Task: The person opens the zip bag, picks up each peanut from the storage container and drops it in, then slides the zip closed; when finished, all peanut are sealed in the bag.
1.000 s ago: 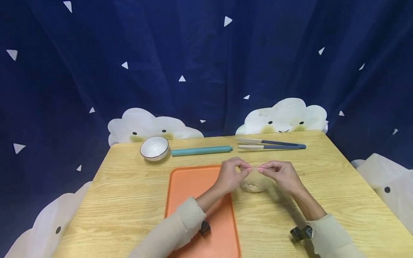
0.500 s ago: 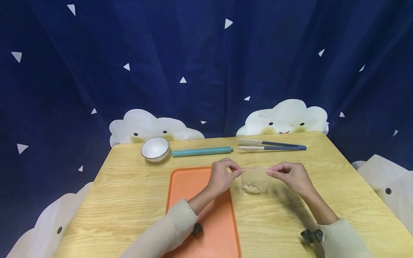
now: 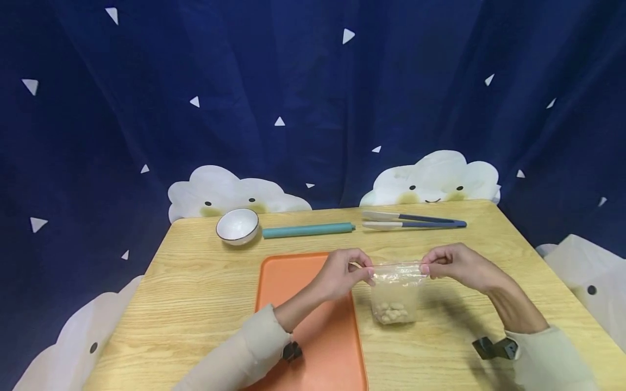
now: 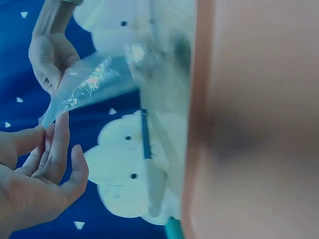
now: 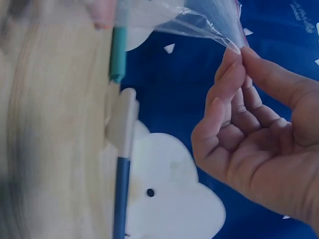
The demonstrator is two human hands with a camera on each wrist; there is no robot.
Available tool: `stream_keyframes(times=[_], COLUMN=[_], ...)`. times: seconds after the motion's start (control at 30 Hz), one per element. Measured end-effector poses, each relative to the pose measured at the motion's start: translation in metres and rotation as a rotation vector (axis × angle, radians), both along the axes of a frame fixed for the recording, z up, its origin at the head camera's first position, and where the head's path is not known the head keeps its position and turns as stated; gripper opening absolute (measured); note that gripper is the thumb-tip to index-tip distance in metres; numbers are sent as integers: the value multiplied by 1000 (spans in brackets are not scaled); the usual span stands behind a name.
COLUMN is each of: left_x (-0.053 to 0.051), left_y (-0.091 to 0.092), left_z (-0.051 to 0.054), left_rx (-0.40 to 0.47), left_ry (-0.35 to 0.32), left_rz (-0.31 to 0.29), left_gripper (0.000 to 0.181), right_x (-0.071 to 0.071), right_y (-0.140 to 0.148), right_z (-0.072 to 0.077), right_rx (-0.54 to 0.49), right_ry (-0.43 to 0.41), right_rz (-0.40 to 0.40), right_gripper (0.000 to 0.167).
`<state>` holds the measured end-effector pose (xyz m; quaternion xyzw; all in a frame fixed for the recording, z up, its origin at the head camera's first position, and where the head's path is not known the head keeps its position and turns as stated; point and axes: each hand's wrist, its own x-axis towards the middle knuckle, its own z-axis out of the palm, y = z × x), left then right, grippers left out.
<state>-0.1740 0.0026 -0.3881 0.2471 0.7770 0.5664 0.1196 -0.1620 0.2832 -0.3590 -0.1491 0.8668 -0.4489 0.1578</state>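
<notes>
A clear zip bag (image 3: pixel 397 290) hangs between my two hands, with several small pale pieces (image 3: pixel 391 312) gathered at its bottom. My left hand (image 3: pixel 344 271) pinches the top left corner between thumb and fingers. At the opposite top corner, my right hand (image 3: pixel 457 265) pinches the bag the same way. The top edge is stretched nearly straight between them. In the left wrist view the shiny plastic (image 4: pixel 94 82) runs from one hand to the other. The right wrist view shows thumb and forefinger meeting on the bag's corner (image 5: pixel 234 45).
An orange tray (image 3: pixel 305 347) lies under my left forearm. Along the table's far side are a white bowl (image 3: pixel 237 226) with a dark rim, a teal stick-like cylinder (image 3: pixel 308 230) and blue tongs (image 3: pixel 430 224) with pale tips. A dark blue curtain (image 3: pixel 313 81) hangs behind.
My hands have spread apart, the right one moving rightward, and stretched the bag's top edge. The bag has come nearer to me, and its pale contents show more plainly.
</notes>
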Motion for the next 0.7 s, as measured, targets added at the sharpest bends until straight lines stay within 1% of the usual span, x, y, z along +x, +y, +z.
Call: stream_keyframes(times=[0.07, 0.2, 0.23, 0.33, 0.43, 0.5, 0.57, 0.63, 0.7], left_x=[-6, -24, -29, -42, -50, -55, -60, -63, -65], left_y=[4, 13, 15, 21, 26, 28, 30, 29, 26], left_z=[-5, -21, -25, -32, -35, -36, -37, -37, -35], left_rx=[-24, -103, -122, -173, -228, -275, -326, -379, -419], left_ry=[4, 55, 67, 66, 20, -14, -43, -74, -111], left_rz=[11, 70, 89, 133, 165, 175, 179, 162, 135], left_gripper=[6, 9, 10, 11, 11, 11, 11, 13, 24], right_x=[-8, -27, -32, -44, -54, -61, -67, -72, -74], right_y=[0, -3, -4, -8, -12, -15, -17, -18, -20], right_z=[-4, -18, -22, -34, -45, -52, -58, -63, -64], right_rx=[6, 51, 66, 97, 133, 162, 223, 294, 354], right_ry=[-44, -105, -105, -81, -37, -9, 28, 55, 67], right_rz=[11, -24, -32, -50, -68, -79, -96, -101, -103], right_gripper=[26, 29, 28, 24, 19, 18, 16, 16, 16])
